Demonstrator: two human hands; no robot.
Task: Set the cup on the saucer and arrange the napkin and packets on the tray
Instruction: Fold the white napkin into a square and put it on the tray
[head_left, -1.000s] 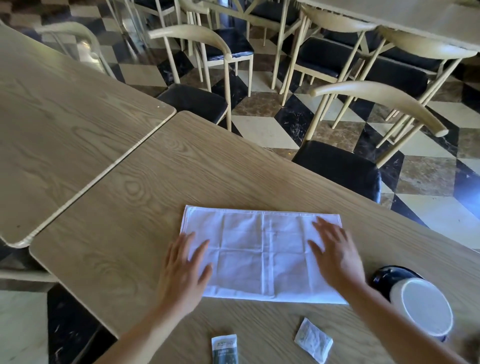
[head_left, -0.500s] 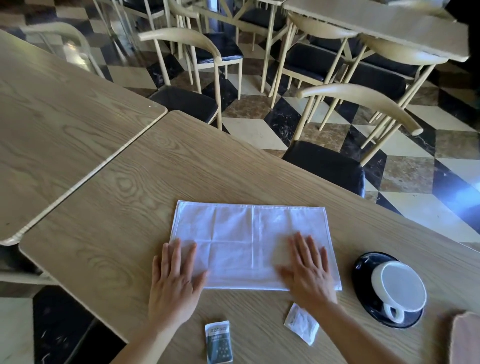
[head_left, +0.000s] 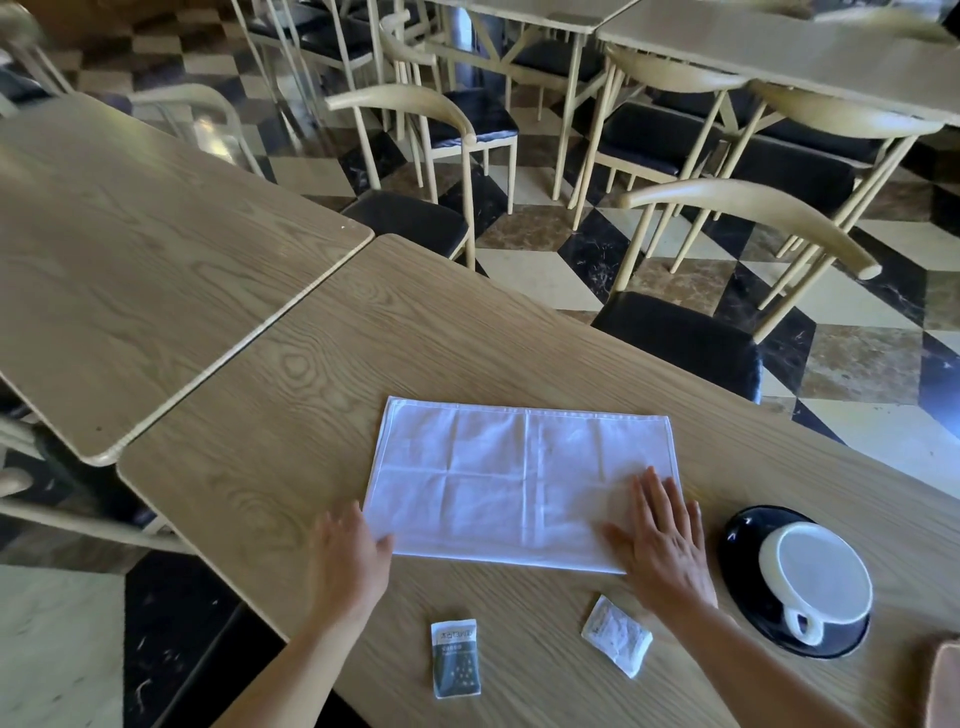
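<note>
A white napkin (head_left: 514, 480) lies spread flat on the wooden table (head_left: 415, 353). My left hand (head_left: 350, 558) rests at the napkin's near left corner, thumb touching the cloth's edge. My right hand (head_left: 660, 540) lies flat, fingers apart, on the near right corner. A white cup (head_left: 815, 579) sits on a black saucer (head_left: 743, 535) to the right. Nearer me lie a dark grey packet (head_left: 455, 656) and a white packet (head_left: 617, 635). A brownish edge at the far right (head_left: 945, 680) may be the tray.
A second wooden table (head_left: 130, 260) abuts on the left. Pale wooden chairs with black seats (head_left: 685, 338) stand along the far side, with more tables behind. The near left table corner drops off to the checkered floor (head_left: 524, 270).
Both hands have slid back over the napkin toward its near edge and outward to the corners. The view has shifted, bringing the cup and saucer fully into sight.
</note>
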